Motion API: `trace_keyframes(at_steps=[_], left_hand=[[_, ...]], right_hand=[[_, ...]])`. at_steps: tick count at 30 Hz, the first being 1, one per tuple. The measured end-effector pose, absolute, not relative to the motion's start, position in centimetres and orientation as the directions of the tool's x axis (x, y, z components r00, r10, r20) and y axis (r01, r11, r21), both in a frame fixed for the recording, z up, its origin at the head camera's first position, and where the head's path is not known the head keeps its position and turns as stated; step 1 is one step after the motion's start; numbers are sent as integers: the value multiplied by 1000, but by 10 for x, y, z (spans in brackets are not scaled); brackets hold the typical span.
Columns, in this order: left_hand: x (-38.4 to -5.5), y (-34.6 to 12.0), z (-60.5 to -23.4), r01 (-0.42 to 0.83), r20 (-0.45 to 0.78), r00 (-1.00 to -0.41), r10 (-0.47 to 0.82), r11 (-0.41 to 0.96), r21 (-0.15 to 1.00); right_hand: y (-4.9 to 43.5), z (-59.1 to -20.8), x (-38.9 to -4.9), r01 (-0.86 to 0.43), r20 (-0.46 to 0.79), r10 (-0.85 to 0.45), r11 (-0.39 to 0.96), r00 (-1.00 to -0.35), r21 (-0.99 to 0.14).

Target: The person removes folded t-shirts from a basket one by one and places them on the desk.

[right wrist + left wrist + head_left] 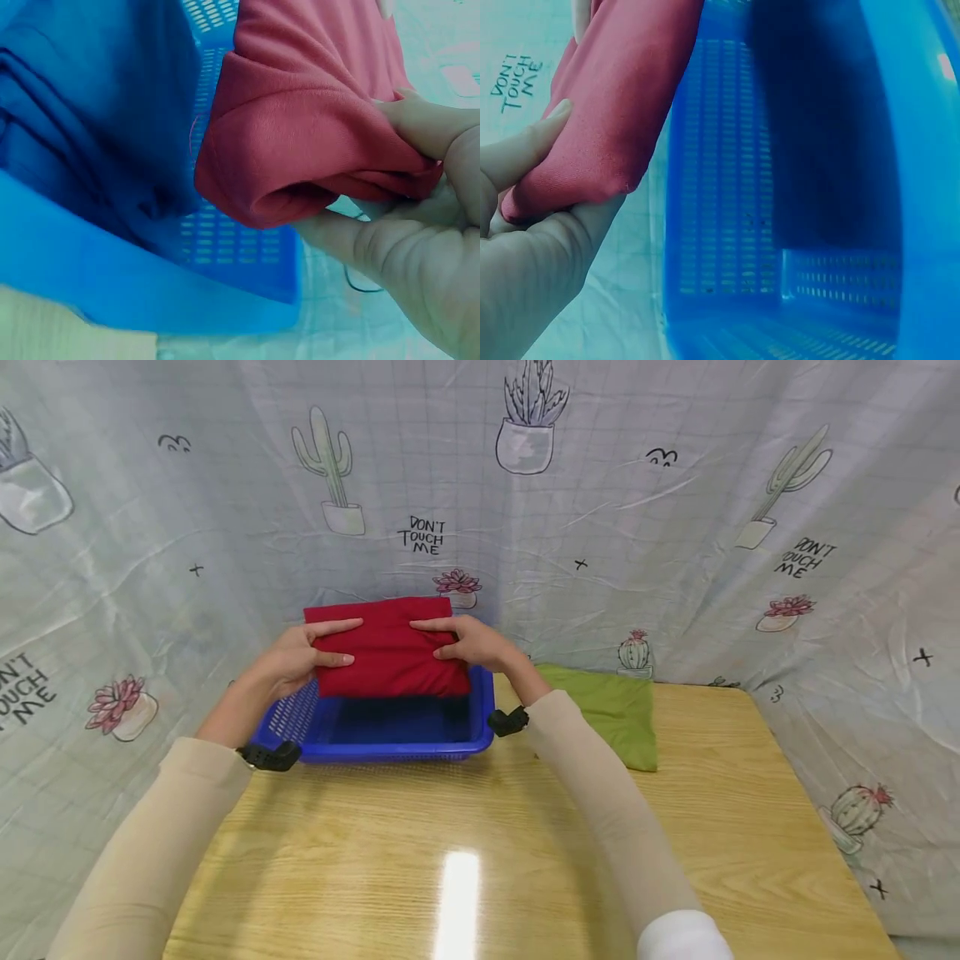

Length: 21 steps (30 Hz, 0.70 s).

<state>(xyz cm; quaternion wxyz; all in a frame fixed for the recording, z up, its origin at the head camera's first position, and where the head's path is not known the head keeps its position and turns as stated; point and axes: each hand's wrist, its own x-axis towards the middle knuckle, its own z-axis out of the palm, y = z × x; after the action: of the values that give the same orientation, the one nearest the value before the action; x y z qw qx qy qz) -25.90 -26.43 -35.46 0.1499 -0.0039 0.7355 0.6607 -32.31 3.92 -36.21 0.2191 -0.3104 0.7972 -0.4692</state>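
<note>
At the far left corner of the yellowish wooden table (360, 843), the far part of the blue perforated plastic basket (397, 750) is blocked by the folded red cloth (390, 652), gripped at both ends; entry is left at the near rim, above dark blue fabric (97, 112). The far edge is walled by a grey cactus-print curtain (525, 527). Passage is left along the right edge, beyond the flat green cloth (618, 714).

Arms (615, 810) stretched forward; left hand (295, 653), right hand (477, 642) apart, both gripping.
</note>
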Motion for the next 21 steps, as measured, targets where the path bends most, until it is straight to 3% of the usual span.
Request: trace_keyframes(at_steps=[13,21], left_hand=[[-250,-234,-348,-137,-164,-970,181,149,979],[-237,-204,-348,-83,-120,-963,240,159,984]], right_hand=[[75,-343,-305,-428,34,-685,415,-728,-802],[112,-342,-284,-431,54,-674,408,-737,-805]])
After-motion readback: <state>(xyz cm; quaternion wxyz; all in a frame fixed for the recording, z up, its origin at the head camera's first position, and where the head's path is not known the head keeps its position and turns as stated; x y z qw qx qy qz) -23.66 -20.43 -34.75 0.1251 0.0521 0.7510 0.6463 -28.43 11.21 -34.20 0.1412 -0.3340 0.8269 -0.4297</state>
